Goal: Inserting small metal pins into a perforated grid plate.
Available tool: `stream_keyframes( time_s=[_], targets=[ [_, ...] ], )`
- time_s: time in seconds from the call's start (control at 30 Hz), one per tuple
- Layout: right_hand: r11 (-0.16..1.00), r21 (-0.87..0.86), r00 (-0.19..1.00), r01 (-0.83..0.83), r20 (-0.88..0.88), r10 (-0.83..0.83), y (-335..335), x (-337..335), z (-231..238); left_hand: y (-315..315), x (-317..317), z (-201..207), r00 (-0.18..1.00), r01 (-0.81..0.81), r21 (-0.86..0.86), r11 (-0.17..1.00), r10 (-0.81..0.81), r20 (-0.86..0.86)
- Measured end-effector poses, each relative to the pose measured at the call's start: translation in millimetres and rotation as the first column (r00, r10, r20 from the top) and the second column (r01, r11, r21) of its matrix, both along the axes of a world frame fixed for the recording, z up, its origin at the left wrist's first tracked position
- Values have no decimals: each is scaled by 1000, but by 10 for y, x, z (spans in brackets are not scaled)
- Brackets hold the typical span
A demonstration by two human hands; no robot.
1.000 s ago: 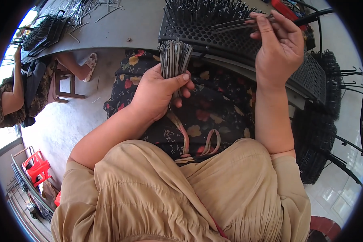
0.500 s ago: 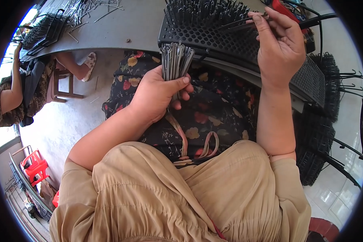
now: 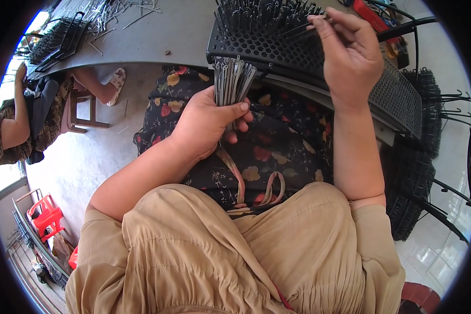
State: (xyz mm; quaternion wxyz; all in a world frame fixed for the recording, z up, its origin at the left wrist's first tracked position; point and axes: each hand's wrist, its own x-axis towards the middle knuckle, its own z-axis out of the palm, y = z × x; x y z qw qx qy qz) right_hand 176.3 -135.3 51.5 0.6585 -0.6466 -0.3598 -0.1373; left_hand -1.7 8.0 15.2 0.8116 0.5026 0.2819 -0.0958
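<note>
My left hand [image 3: 206, 119] is closed around an upright bundle of thin grey metal pins [image 3: 231, 81], their small looped ends fanning out above the fist. At the far right, my right hand [image 3: 353, 65] pinches a thin dark metal pin [image 3: 306, 30] between thumb and fingertips. That pin slants left over a black perforated rack [image 3: 267, 51]. Rows of dark pins [image 3: 267, 18] stand upright in the rack's holes, mostly toward its far left part. Whether the pinched pin's lower end sits in a hole, I cannot tell.
Loose pins [image 3: 107, 15] lie scattered on the grey table [image 3: 167, 36]. Another filled rack [image 3: 57, 44] stands at the far left, where a co-worker's arm [image 3: 15, 120] shows. Black racks with hooks [image 3: 424, 120] hang or stand at right. A red stool [image 3: 47, 217] is lower left.
My right hand has moved a little left and farther away over the rack with the pin. The left hand with its bundle has shifted slightly right.
</note>
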Motion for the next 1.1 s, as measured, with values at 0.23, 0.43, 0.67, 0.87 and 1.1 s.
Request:
stream_keyframes(
  time_s=[0.23, 0.43, 0.67, 0.87, 1.1],
  targets=[
    [990, -119, 994, 73, 87, -63, 82, -87, 17, 5, 1, 2, 1000, -7, 0, 1000, 7, -2],
    [965, -243, 981, 94, 190, -47, 138, -94, 147, 13, 11, -19, 1000, 16, 0, 1000, -16, -5],
    [959, -264, 971, 99, 236, -36, 159, -40, 219, 21, -9, -32, 1000, -4, -20, 1000, 4, -2],
    [928, -371, 982, 12, 180, 59, 158, -61, 249, 28, -9, -37, 1000, 7, -22, 1000, -7, -9],
    [869, -462, 885, 175, 461, 67, 193, 174, 178, 47, 2, -44, 1000, 5, -43, 999, -5, -1]
  ],
)
